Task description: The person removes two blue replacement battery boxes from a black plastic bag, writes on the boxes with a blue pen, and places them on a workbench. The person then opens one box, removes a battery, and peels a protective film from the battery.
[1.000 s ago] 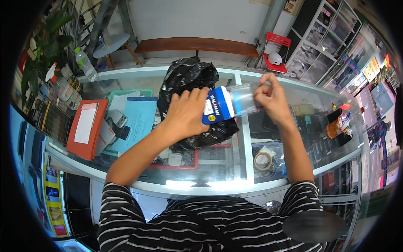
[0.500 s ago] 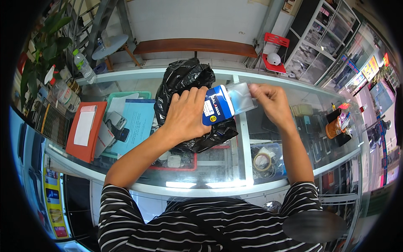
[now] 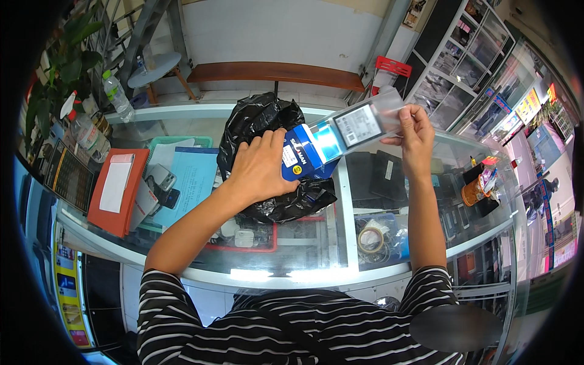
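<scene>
My left hand (image 3: 260, 163) is closed around a small blue box (image 3: 300, 153) with a white sticker and a yellow round mark. Protruding from the box's right end is a clear plastic sleeve (image 3: 389, 109), its far corner pinched by the fingers of my right hand (image 3: 415, 137). Inside the sleeve lies a flat, black-edged phone battery (image 3: 359, 125) with a white label, and a shiny light-blue part shows nearer the box. Beneath my left hand a crumpled black plastic bag (image 3: 261, 115) rests on the glass counter (image 3: 304, 243).
On the left are an orange folder (image 3: 115, 201), light-blue papers (image 3: 193, 182), a green tray (image 3: 159, 142) and bottles (image 3: 118, 97). A tape roll (image 3: 370, 239) shows near the front, and a pen cup (image 3: 477, 188) at right. Beyond the counter stands a wooden bench (image 3: 274, 74).
My right hand has moved right, drawing the sleeve farther out of the blue box. The labelled battery now shows. My left hand keeps its hold on the box.
</scene>
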The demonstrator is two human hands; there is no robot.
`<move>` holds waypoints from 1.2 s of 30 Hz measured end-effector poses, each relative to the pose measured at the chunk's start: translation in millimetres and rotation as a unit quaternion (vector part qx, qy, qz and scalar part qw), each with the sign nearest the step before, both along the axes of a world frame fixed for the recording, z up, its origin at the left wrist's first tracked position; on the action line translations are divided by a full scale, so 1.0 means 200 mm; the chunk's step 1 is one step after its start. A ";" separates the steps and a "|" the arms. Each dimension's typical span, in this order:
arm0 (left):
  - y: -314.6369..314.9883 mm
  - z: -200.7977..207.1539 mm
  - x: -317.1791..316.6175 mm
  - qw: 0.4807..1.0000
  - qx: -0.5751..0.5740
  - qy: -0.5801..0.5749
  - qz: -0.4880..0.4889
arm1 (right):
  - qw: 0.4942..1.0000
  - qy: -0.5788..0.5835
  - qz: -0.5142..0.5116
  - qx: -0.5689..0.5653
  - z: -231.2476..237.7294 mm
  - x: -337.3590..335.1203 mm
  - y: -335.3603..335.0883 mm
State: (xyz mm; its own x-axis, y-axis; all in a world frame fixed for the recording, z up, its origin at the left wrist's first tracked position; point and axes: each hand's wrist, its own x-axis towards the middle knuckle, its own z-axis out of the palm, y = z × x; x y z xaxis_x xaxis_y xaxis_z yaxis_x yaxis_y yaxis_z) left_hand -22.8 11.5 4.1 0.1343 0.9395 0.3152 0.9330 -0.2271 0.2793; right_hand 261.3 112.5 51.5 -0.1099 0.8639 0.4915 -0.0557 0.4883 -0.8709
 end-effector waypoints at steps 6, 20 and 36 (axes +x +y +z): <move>0.02 0.03 -0.01 0.998 -0.012 -0.024 0.048 | 0.986 -0.109 0.028 -0.120 -0.18 0.38 0.38; 0.09 0.06 -0.09 0.751 -0.156 -0.635 -0.093 | 0.980 -0.123 0.112 -0.114 -0.19 -0.22 -0.11; 0.18 -0.03 -0.20 0.923 -0.097 -0.371 0.026 | 0.901 -0.432 -0.042 -0.011 -0.43 -0.10 0.15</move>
State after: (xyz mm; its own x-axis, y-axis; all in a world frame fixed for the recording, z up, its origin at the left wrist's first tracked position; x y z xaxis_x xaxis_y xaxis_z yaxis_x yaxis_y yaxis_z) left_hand -61.8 47.3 -2.8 -0.0979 0.9870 0.1276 0.4774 -0.0660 0.8762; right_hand 240.7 143.3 -34.3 -0.3768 0.8955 0.2369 0.6841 0.4415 -0.5806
